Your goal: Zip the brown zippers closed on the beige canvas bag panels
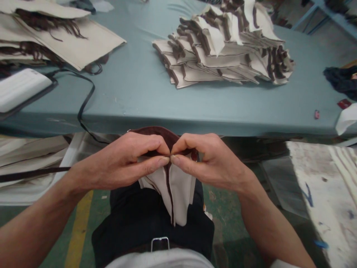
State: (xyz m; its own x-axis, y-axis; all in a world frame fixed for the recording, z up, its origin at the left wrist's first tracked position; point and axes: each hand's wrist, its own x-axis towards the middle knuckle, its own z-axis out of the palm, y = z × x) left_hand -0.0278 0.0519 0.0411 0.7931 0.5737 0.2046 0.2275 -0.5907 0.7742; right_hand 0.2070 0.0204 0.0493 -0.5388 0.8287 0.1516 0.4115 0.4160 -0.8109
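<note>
My left hand (131,160) and my right hand (203,158) meet thumb to thumb just below the table's front edge. Both pinch the top of a cream fabric piece (175,193) with dark brown trim, which hangs down over my dark trousers. A brown curved band of the same piece arches behind my knuckles. All fingers are curled closed on the cloth.
A blue-grey table (145,96) holds a fanned stack of cream and brown fabric pieces (223,52) at the back right. Flat cream bags with brown cords (55,37) lie at the left. A white device (19,89) with a black cable sits at the left edge.
</note>
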